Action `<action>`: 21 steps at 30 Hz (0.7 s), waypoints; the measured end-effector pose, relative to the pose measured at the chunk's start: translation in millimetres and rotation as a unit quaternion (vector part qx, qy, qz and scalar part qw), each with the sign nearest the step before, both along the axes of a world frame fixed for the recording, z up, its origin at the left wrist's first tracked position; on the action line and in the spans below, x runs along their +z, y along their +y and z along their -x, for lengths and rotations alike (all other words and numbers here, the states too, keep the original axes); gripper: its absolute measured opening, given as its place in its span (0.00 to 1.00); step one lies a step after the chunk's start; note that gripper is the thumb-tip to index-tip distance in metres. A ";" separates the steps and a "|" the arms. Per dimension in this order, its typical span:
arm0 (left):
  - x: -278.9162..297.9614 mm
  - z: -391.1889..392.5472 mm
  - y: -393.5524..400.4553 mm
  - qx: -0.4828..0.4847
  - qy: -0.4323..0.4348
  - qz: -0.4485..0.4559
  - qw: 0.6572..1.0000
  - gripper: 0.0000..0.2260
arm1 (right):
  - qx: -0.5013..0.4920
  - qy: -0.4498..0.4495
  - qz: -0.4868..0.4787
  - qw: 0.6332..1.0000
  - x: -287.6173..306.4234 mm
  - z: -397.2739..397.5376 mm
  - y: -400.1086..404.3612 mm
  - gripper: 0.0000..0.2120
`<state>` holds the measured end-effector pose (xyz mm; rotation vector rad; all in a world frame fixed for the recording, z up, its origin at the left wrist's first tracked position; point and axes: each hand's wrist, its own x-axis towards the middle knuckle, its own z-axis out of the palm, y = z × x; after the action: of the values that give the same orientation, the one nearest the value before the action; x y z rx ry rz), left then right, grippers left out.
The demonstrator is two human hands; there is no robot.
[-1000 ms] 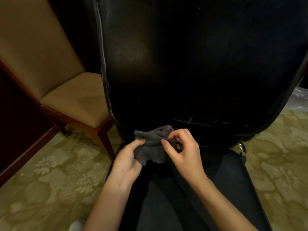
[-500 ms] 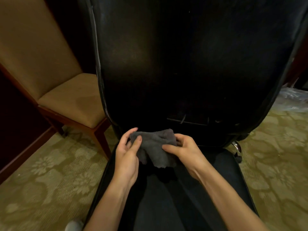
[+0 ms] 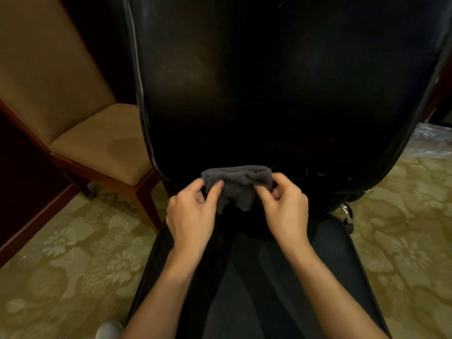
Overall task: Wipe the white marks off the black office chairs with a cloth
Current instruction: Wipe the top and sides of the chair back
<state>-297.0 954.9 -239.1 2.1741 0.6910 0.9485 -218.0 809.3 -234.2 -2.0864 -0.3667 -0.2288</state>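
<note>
Now: both hands pinch cloth (image 3: 238, 183) | left hand (image 3: 193, 214) at left end, right hand (image 3: 285, 207) at right | cloth stretched crosswise at base of office chair (image 3: 281, 81) backrest, above seat | hands equally near.

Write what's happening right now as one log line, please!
left hand: pinches grey cloth | right hand: pinches cloth | cloth: stretched between them, low before black office chair backrest

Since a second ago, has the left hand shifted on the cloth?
Yes. The left hand was pinching the grey cloth from below its left edge; now it has slid up to the cloth's upper left corner, nearer the black chair back.
</note>
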 end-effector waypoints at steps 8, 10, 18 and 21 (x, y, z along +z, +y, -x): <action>21.9 -31.0 -27.7 -0.049 -0.033 0.177 0.983 0.04 | 0.007 0.211 -0.321 0.923 13.3 2.6 8.8 0.06; 13.9 -36.5 -30.9 -0.027 -0.025 0.101 0.994 0.06 | -0.015 0.207 -0.331 0.920 10.1 0.3 10.4 0.06; 1.0 -60.1 -41.8 -0.048 -0.126 0.067 0.989 0.08 | -0.078 0.077 -0.316 0.942 8.8 -11.0 9.3 0.05; -24.6 -67.3 -45.9 -0.042 -0.103 0.085 0.990 0.06 | -0.123 0.139 -0.332 0.925 -14.3 -16.7 13.8 0.06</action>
<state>-229.7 909.0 -263.7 1.9102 0.5557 1.0143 -201.3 823.2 -248.5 -1.4539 0.1410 -0.1697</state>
